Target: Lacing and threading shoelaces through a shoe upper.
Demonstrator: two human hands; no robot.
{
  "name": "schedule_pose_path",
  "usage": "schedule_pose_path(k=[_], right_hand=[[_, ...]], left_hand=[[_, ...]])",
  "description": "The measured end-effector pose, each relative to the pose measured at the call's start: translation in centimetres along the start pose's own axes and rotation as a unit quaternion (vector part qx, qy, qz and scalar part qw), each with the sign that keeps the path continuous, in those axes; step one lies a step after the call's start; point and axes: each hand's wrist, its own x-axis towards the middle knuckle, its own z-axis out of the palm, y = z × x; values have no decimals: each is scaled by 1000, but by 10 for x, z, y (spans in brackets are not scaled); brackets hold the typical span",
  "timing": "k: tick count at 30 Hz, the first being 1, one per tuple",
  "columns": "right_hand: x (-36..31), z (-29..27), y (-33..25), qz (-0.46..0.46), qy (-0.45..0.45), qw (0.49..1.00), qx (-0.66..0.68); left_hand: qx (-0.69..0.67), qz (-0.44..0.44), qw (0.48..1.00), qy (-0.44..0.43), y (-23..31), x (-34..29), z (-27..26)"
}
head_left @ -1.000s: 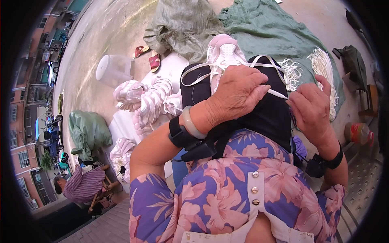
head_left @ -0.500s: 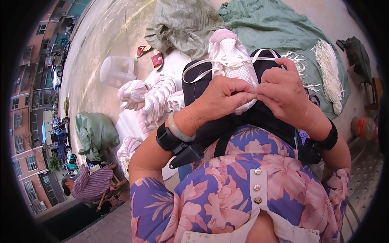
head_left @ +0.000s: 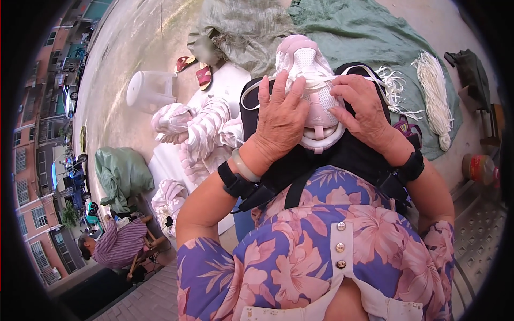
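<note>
A pink and white sneaker (head_left: 321, 109) lies on the dark cloth over my lap, toe away from me and heel toward me. A flat white shoelace (head_left: 319, 81) is threaded near its tongue, with loops out to both sides. My left hand (head_left: 282, 115) rests on the sneaker's left side, fingers spread, the tips at the lace. My right hand (head_left: 361, 109) is at the right edge of the shoe opening, fingers bent and thumb apart from them. Its fingertips touch the upper beside the lace; whether they pinch any of it is hidden.
More pink and white sneakers (head_left: 206, 125) are piled at the left. Beyond are a white plastic stool (head_left: 150, 88), red sandals (head_left: 203, 76) and a green tarp (head_left: 358, 32). A bundle of white laces (head_left: 432, 101) lies right. A person in a striped shirt (head_left: 122, 243) sits lower left.
My hands were pinched together over the sneaker's heel. Now they have parted to its two sides and moved forward to the lace, uncovering the shoe opening.
</note>
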Motion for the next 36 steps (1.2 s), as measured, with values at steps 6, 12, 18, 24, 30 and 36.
schedule_pose_path(k=[6,12,18,24,30,36], right_hand=[[1,7,4,12,10,1000,23],[3,9,2,26,6,999,29],[4,9,5,37,1,998,52],[5,14,7,46,13,998,50],[7,16,3,49,21,998,43],[12,17,-4,63,34,997,25]], left_hand=[[-23,-52,998,5,0,-3,9],[-87,-91,992,-21,-1,1,8],[-265,-104,958,-18,-12,3,9],[-187,-32,981,-48,-16,17,0],[-219,-45,973,-55,-13,16,-1],[-204,-77,976,11,4,22,10]])
